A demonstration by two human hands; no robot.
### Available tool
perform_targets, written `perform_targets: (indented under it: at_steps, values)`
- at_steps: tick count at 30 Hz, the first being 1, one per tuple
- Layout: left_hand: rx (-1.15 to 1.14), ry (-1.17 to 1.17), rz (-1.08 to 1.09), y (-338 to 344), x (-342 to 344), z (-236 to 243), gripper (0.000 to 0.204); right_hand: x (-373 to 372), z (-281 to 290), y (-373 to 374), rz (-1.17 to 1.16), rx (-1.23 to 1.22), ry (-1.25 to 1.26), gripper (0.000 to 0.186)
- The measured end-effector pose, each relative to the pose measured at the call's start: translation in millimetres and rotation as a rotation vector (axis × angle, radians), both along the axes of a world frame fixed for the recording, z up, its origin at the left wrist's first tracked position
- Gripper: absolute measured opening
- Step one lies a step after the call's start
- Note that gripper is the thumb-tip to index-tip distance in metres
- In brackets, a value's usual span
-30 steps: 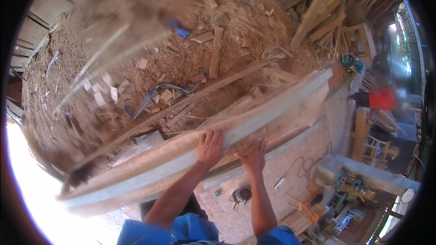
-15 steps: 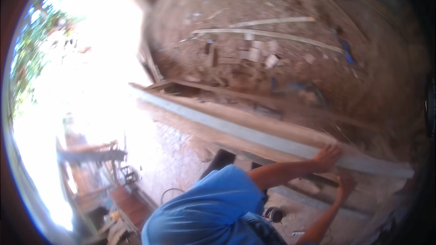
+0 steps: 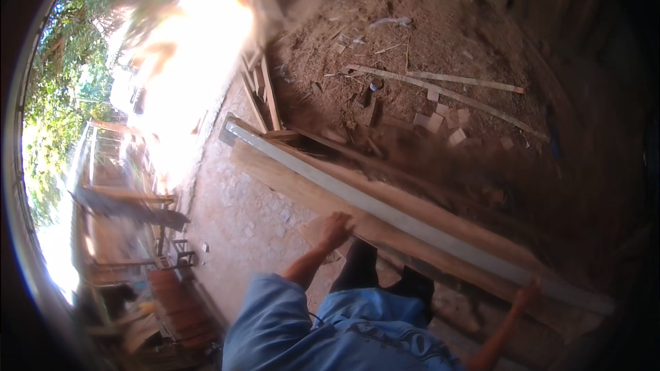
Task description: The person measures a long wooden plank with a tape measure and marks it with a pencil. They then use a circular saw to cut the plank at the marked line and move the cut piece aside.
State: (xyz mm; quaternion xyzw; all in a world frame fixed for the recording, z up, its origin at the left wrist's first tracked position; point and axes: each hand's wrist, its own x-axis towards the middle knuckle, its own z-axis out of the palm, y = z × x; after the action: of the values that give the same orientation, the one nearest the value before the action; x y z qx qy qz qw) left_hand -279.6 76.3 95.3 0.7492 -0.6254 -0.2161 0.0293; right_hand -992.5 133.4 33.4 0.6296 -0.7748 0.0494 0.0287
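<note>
A long wooden board runs slantwise from upper left to lower right before me. Along it lies a long, straight, light grey bar, which looks like a metal straightedge. My left hand is at the board's near edge, left of the middle, with loosely bent fingers and nothing visible in them. Farther right, my right hand is closed at the near edge of the grey bar, close to its right end. That hand is dim and slightly blurred.
Beyond the board, thin strips and small wood offcuts litter brown ground. Several boards lean near the bar's far left end. To the left stand a wooden frame and a reddish-brown stack. Paved floor lies between.
My left hand has left the grey bar and moved left to the board's near edge. My right hand has come up to the bar. The view has shifted, showing more of the left side.
</note>
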Motion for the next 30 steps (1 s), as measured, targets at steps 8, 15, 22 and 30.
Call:
perform_targets:
  at_steps: [8,15,22,30]
  values:
    - [-0.022,-0.120,0.850,20,187,-16,0.055,415,108,-176,0.202,0.418,-0.499,0.036]
    - [-0.107,-0.046,1.099,-73,336,-52,0.068,637,75,-191,0.516,0.418,-0.535,0.069]
    - [-0.059,0.068,1.370,-174,389,-85,0.100,732,47,-190,0.506,0.583,-0.299,0.075]
    - [0.017,-0.158,1.606,-198,389,-124,0.102,752,36,-190,0.482,0.598,-0.255,0.068]
